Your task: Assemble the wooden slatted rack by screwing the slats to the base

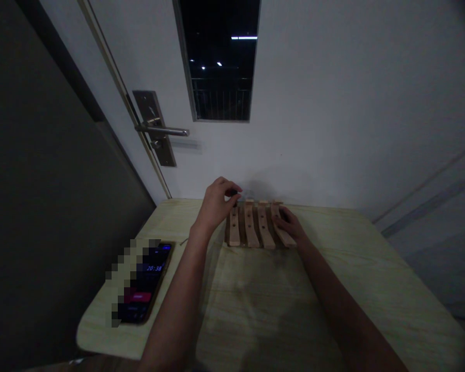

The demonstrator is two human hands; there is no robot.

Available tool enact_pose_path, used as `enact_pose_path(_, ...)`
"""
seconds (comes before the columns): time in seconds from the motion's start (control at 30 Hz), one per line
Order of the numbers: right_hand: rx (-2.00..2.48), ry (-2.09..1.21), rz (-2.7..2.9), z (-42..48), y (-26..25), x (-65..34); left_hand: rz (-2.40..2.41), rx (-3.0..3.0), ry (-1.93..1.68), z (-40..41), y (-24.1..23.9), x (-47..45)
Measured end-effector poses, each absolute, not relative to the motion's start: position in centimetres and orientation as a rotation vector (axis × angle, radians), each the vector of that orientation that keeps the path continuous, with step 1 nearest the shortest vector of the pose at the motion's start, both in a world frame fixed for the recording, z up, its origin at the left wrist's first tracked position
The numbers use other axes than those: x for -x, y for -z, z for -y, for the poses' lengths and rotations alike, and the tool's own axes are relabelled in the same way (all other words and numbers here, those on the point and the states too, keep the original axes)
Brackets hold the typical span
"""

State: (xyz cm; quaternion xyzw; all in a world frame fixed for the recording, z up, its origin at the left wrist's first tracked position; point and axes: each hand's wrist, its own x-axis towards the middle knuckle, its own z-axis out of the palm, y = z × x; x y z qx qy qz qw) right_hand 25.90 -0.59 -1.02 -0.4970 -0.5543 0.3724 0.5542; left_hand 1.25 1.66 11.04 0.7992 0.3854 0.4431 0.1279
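Note:
A small wooden rack of several slats [251,225] lies near the far edge of a pale wooden table [352,268]. My left hand [216,202] hovers over the rack's far left end, fingers pinched on a small dark item that I cannot make out. My right hand [289,222] rests on the rack's right side, fingers curled against the rightmost slat and holding it steady.
A phone [145,284] with a lit screen lies at the table's near left corner. Behind the table is a white door [333,103] with a metal lever handle [160,130] and a dark narrow window [220,57]. The room is dim.

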Motion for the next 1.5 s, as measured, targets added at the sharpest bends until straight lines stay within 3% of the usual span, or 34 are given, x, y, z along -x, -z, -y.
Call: enact_pose_path(1.5,1.215,-0.886,1.304,0.8,0.6,-25.7,-1.163,-2.245,-1.309,-1.6,-10.5,-1.7)
